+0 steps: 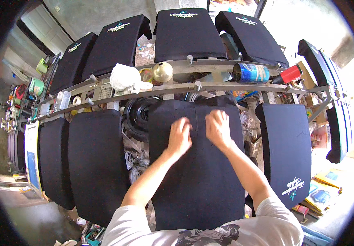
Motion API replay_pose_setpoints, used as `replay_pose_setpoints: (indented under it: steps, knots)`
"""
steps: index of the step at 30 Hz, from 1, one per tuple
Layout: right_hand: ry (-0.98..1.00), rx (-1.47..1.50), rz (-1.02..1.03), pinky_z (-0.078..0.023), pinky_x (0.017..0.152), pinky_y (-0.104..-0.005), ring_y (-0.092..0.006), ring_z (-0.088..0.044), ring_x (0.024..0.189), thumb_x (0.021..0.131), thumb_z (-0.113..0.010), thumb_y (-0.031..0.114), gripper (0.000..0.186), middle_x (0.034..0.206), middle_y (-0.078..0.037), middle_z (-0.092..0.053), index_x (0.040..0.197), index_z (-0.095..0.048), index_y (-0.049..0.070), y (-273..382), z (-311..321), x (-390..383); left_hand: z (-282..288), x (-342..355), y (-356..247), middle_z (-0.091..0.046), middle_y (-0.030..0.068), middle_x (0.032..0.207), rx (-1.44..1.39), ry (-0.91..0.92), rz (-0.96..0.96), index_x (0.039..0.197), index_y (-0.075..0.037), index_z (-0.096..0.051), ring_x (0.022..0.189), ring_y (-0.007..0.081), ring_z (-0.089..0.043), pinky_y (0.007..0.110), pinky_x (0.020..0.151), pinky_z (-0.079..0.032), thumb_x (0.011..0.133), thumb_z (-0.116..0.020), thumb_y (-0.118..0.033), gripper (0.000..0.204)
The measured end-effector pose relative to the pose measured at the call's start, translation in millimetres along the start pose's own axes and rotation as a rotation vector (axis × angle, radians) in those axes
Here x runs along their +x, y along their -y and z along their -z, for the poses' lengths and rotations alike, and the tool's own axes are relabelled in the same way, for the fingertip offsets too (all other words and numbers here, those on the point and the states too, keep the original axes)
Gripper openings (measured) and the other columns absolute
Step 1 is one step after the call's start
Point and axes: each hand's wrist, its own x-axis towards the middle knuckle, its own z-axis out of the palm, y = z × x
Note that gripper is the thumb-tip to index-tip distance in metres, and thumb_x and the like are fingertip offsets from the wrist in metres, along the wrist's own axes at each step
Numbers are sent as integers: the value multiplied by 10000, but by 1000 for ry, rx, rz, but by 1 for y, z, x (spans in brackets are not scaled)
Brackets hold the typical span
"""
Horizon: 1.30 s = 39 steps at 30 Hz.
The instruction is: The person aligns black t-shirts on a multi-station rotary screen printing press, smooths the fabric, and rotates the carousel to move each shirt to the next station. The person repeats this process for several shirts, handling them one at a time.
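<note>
A plain black cloth (197,184), apparently a shirt, lies stretched over a board straight in front of me. Its far edge is wavy, and a faint crease runs lengthwise between my hands. On the upper part of this cloth, my left hand (180,137) is closed, its fingertips slightly blurred. A short gap to the right, my right hand (218,129) is closed too, knuckles up and fingers curled down onto the cloth. The fingertips are partly hidden, but both hands appear to pinch the fabric. Beside it, another black cloth (285,139) carries a white and teal print near its lower end.
More black cloth-covered boards (189,37) stand along the far side, several with prints. Metal rails (164,92) cross between the rows, bearing a white bundle (125,77), a gold-coloured ball (162,72), a blue can (251,73) and a red-and-black container (288,74). A wheel rim (136,119) lies below.
</note>
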Motion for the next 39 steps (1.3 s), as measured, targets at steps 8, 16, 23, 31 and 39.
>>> replay_pose_setpoints:
  steps: [8, 16, 23, 31, 39]
  knots:
    - [480, -22, 62, -222, 1175, -582, -318, -353, 1441, 936, -547, 333, 587, 1551, -120, -400, 1440, -476, 40, 38, 12, -48, 13, -57, -29, -296, 165, 1597, 324, 471, -49, 1490, 23, -371, 1476, 341, -273, 603, 1171, -213, 965, -525, -319, 646]
    - [239, -279, -359, -163, 1142, -672, -380, -264, 1462, 892, -532, 637, 788, 1564, -160, -349, 1451, -464, 86, -12, -26, 5, -5, 20, 30, -239, 246, 1600, 580, 227, 396, 1515, -23, -333, 1463, 449, -247, 677, 1132, -211, 969, -470, -561, 779]
    - [362, -397, -672, -113, 1165, -660, -384, -111, 1523, 916, -406, 723, 923, 1645, -181, -169, 1559, -288, 70, 7, 17, -49, 18, -46, -11, -143, 341, 1590, 661, 269, 629, 1530, 62, -240, 1471, 518, -146, 733, 1106, -173, 938, -395, -691, 969]
    - [380, -321, -589, -118, 1192, -600, -380, -119, 1521, 945, -426, 644, 921, 1621, -249, -178, 1513, -284, -67, 77, 95, -190, 57, -169, -117, -129, 327, 1598, 609, 377, 565, 1511, 97, -239, 1489, 484, -125, 718, 1120, -156, 953, -475, -592, 917]
    - [535, -179, -515, -134, 1186, -595, -362, -145, 1520, 962, -481, 506, 793, 1614, -244, -204, 1475, -353, -85, 147, 194, -360, 27, -307, -286, -150, 331, 1594, 272, 745, -32, 1503, 101, -258, 1486, 482, -149, 658, 1170, -99, 953, -478, -549, 879]
